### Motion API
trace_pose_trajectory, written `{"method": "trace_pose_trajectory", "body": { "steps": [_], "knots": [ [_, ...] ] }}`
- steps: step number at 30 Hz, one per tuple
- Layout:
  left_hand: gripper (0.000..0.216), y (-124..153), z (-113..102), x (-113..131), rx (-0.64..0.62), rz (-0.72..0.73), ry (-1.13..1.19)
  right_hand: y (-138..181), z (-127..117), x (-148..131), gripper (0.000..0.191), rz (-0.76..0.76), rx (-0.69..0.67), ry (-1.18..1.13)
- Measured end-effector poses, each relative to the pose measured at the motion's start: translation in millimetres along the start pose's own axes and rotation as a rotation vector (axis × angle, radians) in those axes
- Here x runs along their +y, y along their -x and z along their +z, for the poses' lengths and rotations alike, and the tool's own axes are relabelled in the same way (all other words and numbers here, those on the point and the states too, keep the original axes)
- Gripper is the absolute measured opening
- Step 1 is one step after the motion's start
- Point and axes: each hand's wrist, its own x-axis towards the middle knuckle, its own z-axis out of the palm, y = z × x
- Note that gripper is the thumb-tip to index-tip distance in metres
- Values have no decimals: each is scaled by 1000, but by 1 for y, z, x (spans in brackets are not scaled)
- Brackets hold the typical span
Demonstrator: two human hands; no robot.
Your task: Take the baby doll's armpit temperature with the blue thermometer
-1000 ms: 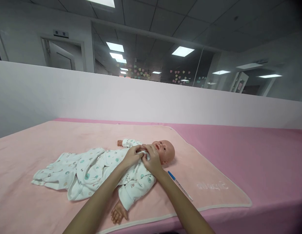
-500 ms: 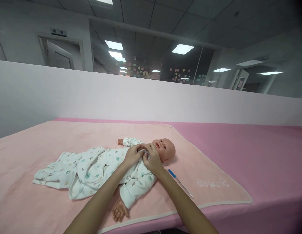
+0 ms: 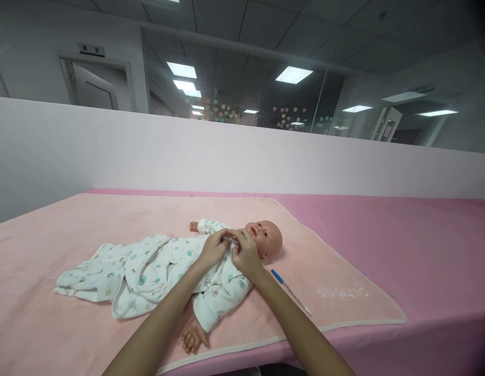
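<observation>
A baby doll (image 3: 270,239) lies on its back, its bald head to the right. It wears a white baby outfit (image 3: 148,266) printed with green and small coloured figures; the empty lower part spreads flat to the left. My left hand (image 3: 214,249) is at the outfit's neckline, thumb and fingers bent in a pinch on the cloth. Just beside it, under the doll's chin, my right hand (image 3: 246,255) pinches the same neckline, with the fingertips of both hands meeting. What exactly lies between the fingertips is hidden by them.
Right of my right forearm lies a slim clear stick with a blue end (image 3: 278,276). Under the doll is a peach blanket (image 3: 344,308) with pale edging, on a pink-covered table (image 3: 406,245). A white partition (image 3: 242,159) rises behind, with glass above it.
Both hands stay at the neckline, with only slight finger movement. The doll and the stick lie as before; the view has shifted slightly.
</observation>
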Motion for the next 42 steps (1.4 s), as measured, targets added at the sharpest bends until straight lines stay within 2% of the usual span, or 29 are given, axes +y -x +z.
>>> {"method": "trace_pose_trajectory", "body": {
  "steps": [17,24,27,33,42],
  "knots": [
    [42,3,-1,3,-25,-15,14,2,-1,5,53,-61,-47,-2],
    [47,4,3,3,65,-64,98,1,-2,10,57,-59,-63,1],
    [43,4,3,3,80,-56,112,2,-3,10,56,-56,-59,-10],
    [11,2,3,1,202,-60,106,2,-2,1,41,-24,-23,-52],
    [19,1,2,4,168,-79,90,-4,-4,-3,33,135,54,-144]
  ]
}}
